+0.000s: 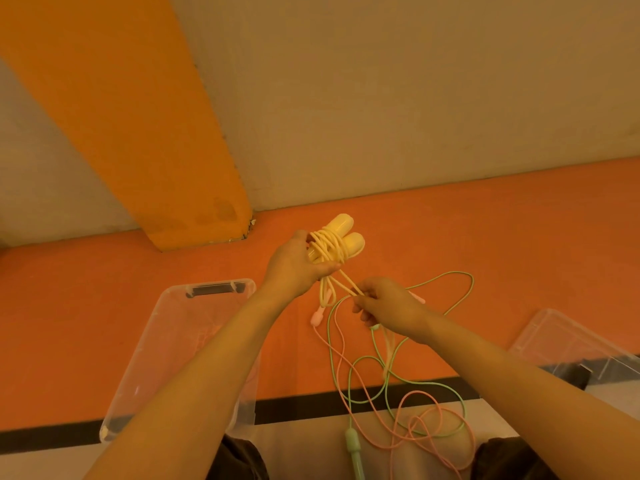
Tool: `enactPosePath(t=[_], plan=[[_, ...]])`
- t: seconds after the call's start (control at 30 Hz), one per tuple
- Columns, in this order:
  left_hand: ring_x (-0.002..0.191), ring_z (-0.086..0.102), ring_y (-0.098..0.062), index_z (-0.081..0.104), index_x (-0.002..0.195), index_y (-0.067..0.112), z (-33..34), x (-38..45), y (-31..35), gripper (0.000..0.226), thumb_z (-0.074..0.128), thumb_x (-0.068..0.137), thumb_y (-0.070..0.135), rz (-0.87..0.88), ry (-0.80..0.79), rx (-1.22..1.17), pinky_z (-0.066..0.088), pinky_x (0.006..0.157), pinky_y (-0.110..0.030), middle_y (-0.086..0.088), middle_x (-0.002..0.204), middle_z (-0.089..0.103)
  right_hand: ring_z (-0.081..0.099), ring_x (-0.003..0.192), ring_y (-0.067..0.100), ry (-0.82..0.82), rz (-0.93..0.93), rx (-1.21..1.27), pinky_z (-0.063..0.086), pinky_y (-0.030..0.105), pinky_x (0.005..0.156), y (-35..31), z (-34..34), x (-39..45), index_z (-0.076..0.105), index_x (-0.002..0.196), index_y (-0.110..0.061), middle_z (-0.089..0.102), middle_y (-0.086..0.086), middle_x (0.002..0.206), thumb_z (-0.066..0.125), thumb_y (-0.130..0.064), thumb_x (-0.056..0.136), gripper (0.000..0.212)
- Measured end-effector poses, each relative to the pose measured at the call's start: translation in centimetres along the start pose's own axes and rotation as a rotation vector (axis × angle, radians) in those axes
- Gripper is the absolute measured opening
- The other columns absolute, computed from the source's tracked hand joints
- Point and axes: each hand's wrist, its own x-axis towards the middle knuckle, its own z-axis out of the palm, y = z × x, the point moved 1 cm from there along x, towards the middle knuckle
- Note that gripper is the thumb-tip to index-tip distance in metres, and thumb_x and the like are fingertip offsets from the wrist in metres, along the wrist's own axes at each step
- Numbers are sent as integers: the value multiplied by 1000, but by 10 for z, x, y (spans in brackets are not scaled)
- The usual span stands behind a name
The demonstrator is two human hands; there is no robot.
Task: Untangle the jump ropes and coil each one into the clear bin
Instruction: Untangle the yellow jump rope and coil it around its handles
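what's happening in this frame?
A person is bundling the yellow jump rope: the left hand grips its two handles with the cord wound round them, and the right hand pinches the loose cord end. The green rope and pink rope lie tangled on the floor. The clear bin at left holds no rope yet.

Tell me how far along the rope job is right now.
Nothing is in the clear bin yet. In hand: the yellow rope is mostly wound around its paired handles, gripped by the left hand, while the right hand pinches its loose end. Left: the green rope and pink rope lie crossed over each other on the floor, neither coiled.
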Motion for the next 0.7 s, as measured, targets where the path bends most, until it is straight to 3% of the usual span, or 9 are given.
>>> enactPosePath(t=[0.1,0.17,0.23,0.3,0.33,0.47,0.57,0.7], plan=[[98,59,-24,51,117,12,-2,1,-2,62,82,70,38,-19,30,3,51,83,-43,-3,110,61,58,55,9,-53,-25,-265,49,25,59,6,-5,2,58,82,-7,62,-1,68,47,-11,98,20],[97,59,-24,52,117,12,-1,1,-3,62,82,70,39,-23,32,4,51,82,-44,-2,108,61,61,61,7,-108,-22,-343,49,22,64,10,-6,2,58,79,-12,68,3,75,48,-15,98,21],[95,58,-22,52,116,12,0,-1,-2,62,82,70,39,-18,25,11,51,81,-43,1,103,58,61,73,8,-156,-17,-414,48,24,79,11,-9,1,57,72,-18,68,0,79,49,-19,97,26],[94,57,-21,51,117,13,1,-1,-1,62,82,70,39,-12,21,26,51,80,-41,3,100,54,63,93,17,-203,2,-467,44,38,97,11,-14,-2,55,66,-23,61,-7,70,53,-22,95,30],[94,58,-21,51,117,13,1,-1,-1,62,82,70,39,-12,22,27,51,81,-41,3,101,55,60,105,22,-224,22,-469,43,43,99,12,-16,-5,58,67,-23,58,-8,67,56,-22,94,27],[96,59,-23,52,116,13,0,0,-3,61,82,70,40,-21,27,21,52,82,-44,-2,108,61,48,125,37,-252,56,-365,56,37,79,18,-22,-11,72,90,-9,70,6,79,67,-15,87,9],[95,59,-24,52,115,12,-1,1,-4,61,82,70,40,-25,35,19,51,82,-44,-3,107,61,44,128,41,-290,55,-294,55,26,64,23,-25,-12,70,73,-16,72,9,83,68,-22,86,15],[97,59,-23,52,117,12,-1,1,-4,62,82,70,38,-20,37,11,50,82,-43,-1,105,59,45,126,41,-268,66,-282,54,32,63,27,-30,-12,62,57,-24,72,14,86,73,-26,82,27]])
